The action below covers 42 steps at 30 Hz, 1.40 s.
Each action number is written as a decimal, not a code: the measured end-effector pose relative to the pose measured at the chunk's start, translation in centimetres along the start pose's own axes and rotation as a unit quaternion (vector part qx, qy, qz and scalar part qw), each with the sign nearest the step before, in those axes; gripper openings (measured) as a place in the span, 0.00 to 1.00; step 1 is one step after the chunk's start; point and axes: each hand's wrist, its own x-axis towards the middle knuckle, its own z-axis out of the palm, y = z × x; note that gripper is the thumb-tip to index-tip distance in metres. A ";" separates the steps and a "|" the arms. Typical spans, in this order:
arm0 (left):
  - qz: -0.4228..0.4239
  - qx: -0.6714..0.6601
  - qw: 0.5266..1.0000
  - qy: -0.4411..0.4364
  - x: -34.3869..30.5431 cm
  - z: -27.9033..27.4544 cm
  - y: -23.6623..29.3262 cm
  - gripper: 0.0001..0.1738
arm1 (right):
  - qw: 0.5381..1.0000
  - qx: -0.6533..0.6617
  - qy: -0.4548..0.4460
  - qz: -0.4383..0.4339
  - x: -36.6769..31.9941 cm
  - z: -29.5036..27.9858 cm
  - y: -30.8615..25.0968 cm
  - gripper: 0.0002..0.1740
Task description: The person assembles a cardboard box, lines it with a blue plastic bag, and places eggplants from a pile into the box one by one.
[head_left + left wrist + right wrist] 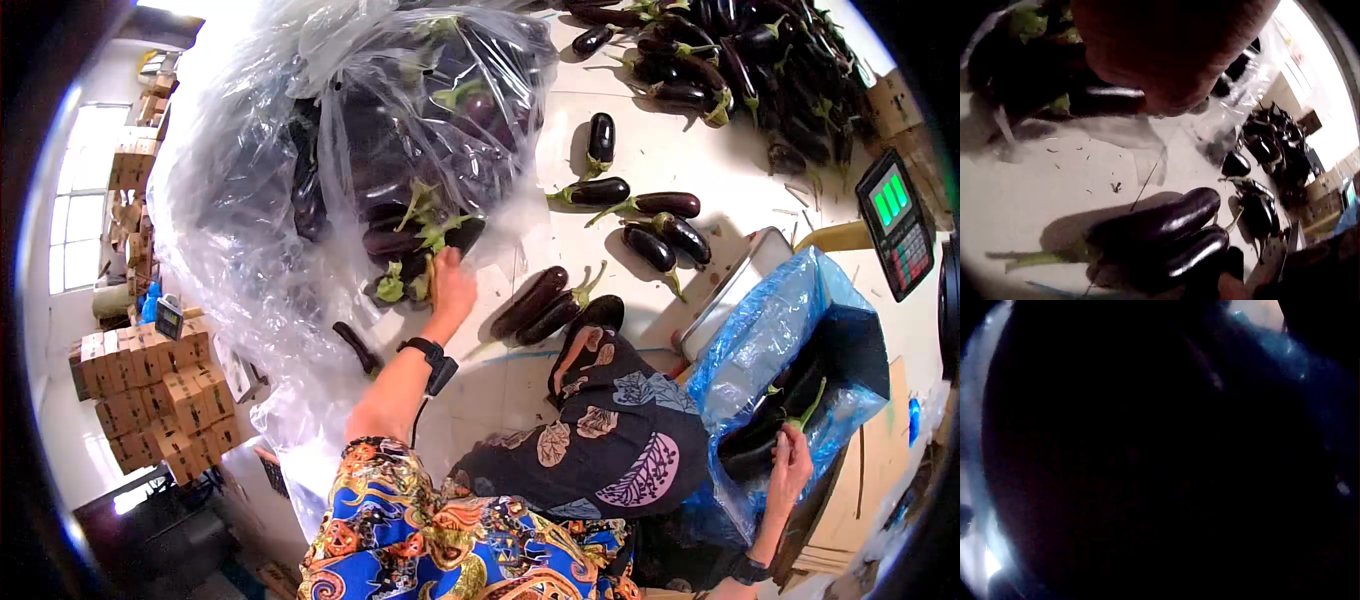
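My left hand (pixel 452 287) grips an eggplant by its green cap end, at the mouth of a large clear plastic bag (pixel 230 210) full of eggplants. In the left wrist view this hand (pixel 1166 56) is a dark shape over the eggplants and hides what it holds. Down inside a blue plastic bag (pixel 745 345), my right hand (pixel 792 462) holds an eggplant (pixel 750 445) near its green stem (pixel 812 405). The right wrist view is almost wholly dark, with only bluish plastic (pixel 1297 356) along its borders.
Loose eggplants (pixel 655 205) lie mid-table, and a pair (pixel 535 305) lies right of my left hand. A big eggplant heap (pixel 740 60) fills the far right. The scale's display (pixel 895 215) stands beside the blue bag. Dark leaf-print cloth (pixel 600 430) covers the near edge.
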 end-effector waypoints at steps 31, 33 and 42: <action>0.216 0.037 0.974 0.056 4.4 -9.1 0.7 0.12 | 0.999 0.015 0.005 0.030 -1.7 -0.8 -1.6 0.13; 0.315 0.057 0.946 0.051 4.8 -13.0 0.8 0.10 | 0.999 0.028 0.009 0.042 -2.2 -1.1 -2.2 0.13; -0.121 -0.859 0.491 -0.083 3.3 -22.3 5.6 0.15 | 0.997 0.083 0.002 0.002 -2.2 -0.9 -7.2 0.13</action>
